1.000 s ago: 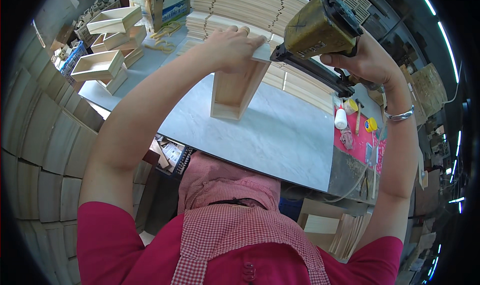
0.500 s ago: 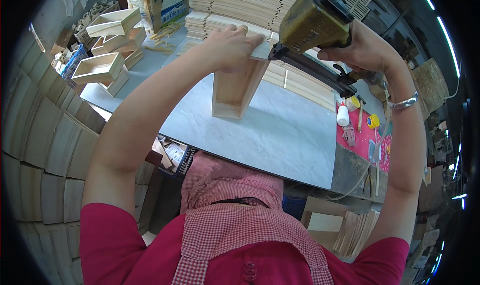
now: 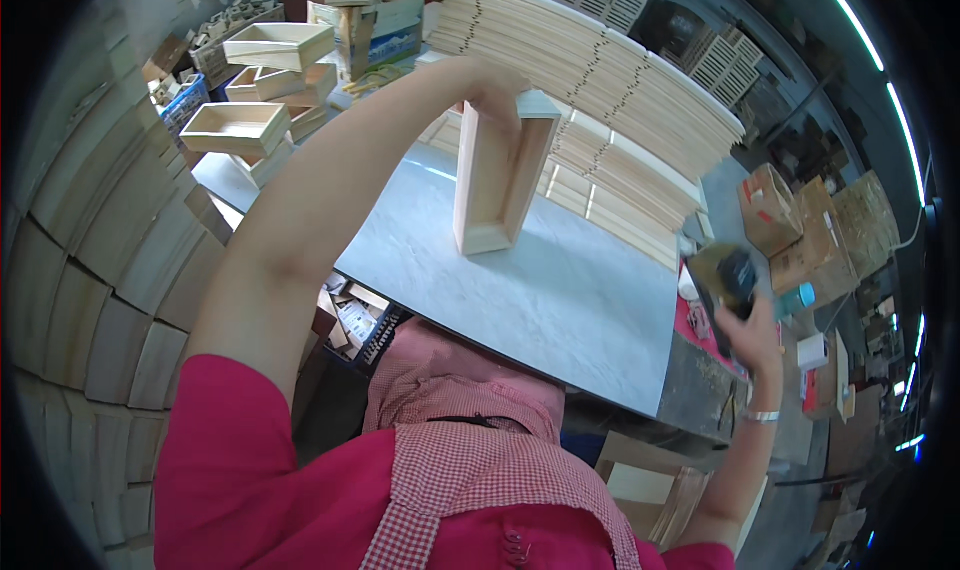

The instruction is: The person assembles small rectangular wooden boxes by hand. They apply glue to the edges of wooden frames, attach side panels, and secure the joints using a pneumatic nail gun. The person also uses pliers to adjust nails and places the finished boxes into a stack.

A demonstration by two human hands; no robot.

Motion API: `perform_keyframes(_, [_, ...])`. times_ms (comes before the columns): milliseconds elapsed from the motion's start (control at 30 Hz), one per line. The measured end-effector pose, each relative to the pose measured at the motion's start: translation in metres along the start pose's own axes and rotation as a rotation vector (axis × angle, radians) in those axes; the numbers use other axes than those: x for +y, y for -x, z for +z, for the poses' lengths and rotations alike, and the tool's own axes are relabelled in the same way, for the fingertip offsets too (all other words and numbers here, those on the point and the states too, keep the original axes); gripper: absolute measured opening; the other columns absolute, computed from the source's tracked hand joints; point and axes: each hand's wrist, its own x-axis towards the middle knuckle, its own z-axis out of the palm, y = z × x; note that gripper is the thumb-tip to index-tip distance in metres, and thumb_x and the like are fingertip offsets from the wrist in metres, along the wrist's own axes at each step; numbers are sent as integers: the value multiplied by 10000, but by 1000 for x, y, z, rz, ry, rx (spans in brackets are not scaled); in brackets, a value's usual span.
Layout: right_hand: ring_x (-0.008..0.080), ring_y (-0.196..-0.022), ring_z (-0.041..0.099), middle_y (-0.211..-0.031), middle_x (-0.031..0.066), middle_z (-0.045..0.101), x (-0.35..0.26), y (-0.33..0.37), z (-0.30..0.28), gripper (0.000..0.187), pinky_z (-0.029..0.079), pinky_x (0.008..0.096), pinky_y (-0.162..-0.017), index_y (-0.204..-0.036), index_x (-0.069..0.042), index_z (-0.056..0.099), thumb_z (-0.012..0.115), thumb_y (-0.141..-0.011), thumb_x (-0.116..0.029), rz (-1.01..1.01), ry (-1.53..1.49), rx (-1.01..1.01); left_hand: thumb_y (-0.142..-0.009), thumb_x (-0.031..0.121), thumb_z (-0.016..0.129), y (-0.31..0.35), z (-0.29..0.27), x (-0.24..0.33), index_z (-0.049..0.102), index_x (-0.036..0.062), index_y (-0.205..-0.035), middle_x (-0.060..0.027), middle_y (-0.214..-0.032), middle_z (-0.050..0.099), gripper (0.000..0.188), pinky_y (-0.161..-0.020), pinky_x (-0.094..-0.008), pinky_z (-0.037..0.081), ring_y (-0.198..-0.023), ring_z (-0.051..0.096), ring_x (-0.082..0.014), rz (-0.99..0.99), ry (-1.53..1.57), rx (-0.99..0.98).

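In the middle of the frame, the wooden box (image 3: 497, 195) stands on its short end upon the worktop (image 3: 570, 310); its long axis is upright, and the open face looks toward the lower edge. The left hand (image 3: 495, 92) grips its upper end. At right, the right hand (image 3: 754, 338) holds a nail gun (image 3: 724, 273) (too blurred for reading markings). A carton (image 3: 396, 28), upper left, bears blue print.
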Motion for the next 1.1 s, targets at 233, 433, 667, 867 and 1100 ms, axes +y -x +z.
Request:
perform_keyframes(233, [453,-1078,653,-1141,264,682,160,105,53,653,519,529,-911,-1431,-78,507,759,-835,-163,426,580,-87,-807,561,777,-12,30,-62,655,119,-1242,-71,-955,709,632,-623,-329,585,-719,682,-162,-156,565,-286])
perform_keyframes(433, [440,-1028,673,-1099,260,696,208,121,102,659,526,530,-882,-1464,-94,490,757,-869,-194,626,696,19,-884,738,597,-13,102,-101,673,114,-1225,-63,-948,702,715,-651,-341,582,-744,677,-168,-195,856,-382])
perform_keyframes(667, [392,-929,694,-1046,222,713,241,107,107,456,552,484,-803,-1306,-49,633,739,-902,-232,336,854,228,-940,720,517,-40,171,-160,623,53,-1292,-135,-1247,619,761,-922,-432,523,-1088,621,-221,-455,1128,4])
perform_keyframes(867, [177,-905,670,-1071,120,713,103,22,178,311,533,313,-796,-1188,11,686,668,-985,-224,182,-181,25,-963,457,635,15,234,-128,621,62,-1199,-99,-1145,636,460,-914,-400,492,-1066,647,-229,-550,1494,641])
perform_keyframes(1100, [262,-821,600,-943,168,630,-23,-15,283,338,483,345,-776,-1077,64,640,528,-1057,-255,-124,-639,-288,-1016,304,582,96,315,23,599,-37,-1269,-120,-1158,655,426,-880,-346,503,-1035,656,-222,-659,1620,536])
